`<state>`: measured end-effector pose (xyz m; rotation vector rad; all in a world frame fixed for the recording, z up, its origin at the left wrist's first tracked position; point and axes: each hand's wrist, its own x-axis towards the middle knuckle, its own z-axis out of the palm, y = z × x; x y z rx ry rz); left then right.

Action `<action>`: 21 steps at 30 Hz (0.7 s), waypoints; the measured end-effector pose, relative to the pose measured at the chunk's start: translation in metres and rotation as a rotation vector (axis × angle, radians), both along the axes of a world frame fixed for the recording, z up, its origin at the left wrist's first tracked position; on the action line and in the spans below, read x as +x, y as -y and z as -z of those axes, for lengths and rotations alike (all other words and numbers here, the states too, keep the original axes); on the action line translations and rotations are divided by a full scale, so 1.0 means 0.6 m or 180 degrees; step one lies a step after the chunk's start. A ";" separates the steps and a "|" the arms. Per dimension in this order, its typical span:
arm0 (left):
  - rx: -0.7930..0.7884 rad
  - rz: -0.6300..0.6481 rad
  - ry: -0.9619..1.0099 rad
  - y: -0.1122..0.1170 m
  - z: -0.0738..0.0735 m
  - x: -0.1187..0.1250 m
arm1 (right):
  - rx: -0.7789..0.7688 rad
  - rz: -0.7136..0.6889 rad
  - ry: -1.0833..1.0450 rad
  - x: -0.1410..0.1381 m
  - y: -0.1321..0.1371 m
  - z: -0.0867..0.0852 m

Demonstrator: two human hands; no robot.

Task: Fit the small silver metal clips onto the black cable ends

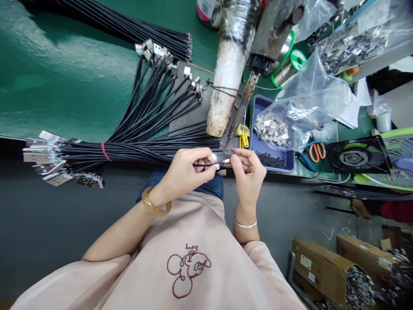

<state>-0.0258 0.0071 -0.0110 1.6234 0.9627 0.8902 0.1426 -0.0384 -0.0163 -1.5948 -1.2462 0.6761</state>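
My left hand [185, 170] pinches a thin black wire [202, 165] near its end, fingers closed around it. My right hand [247, 170] pinches a small metal terminal [226, 160] at that wire's tip. Both hands meet just below the tip of a soldering iron [240, 113] that slopes down from the upper right. To the left lies a bundle of black wires [145, 148] tied with a red band [105, 151], with metal terminals [48, 159] on their ends.
A blue tray [258, 105] holds small metal terminals [271, 128] and black pieces. A clear plastic bag [309, 92], solder spools [292, 64], orange-handled scissors [314, 151], a black fan [358, 155] and cardboard boxes [325, 262] lie to the right. The green mat [64, 77] is at the left.
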 end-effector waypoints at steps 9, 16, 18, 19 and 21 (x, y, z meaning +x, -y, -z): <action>-0.0419 0.0144 0.0410 -0.004 0.002 -0.008 | 0.0429 -0.0387 0.0571 0.004 0.010 -0.002; -0.0393 -0.0430 0.0448 0.012 0.003 0.016 | 0.1100 0.0386 0.0706 0.007 0.015 -0.012; -0.0412 -0.0486 0.0430 0.013 0.004 0.020 | 0.1333 0.0574 0.0359 0.004 0.016 -0.018; -0.0414 -0.0514 0.0416 0.013 0.004 0.021 | 0.1373 0.0586 0.0235 0.003 0.016 -0.021; -0.0423 -0.0579 0.0396 0.012 0.003 0.023 | 0.1260 0.0491 0.0191 0.000 0.018 -0.024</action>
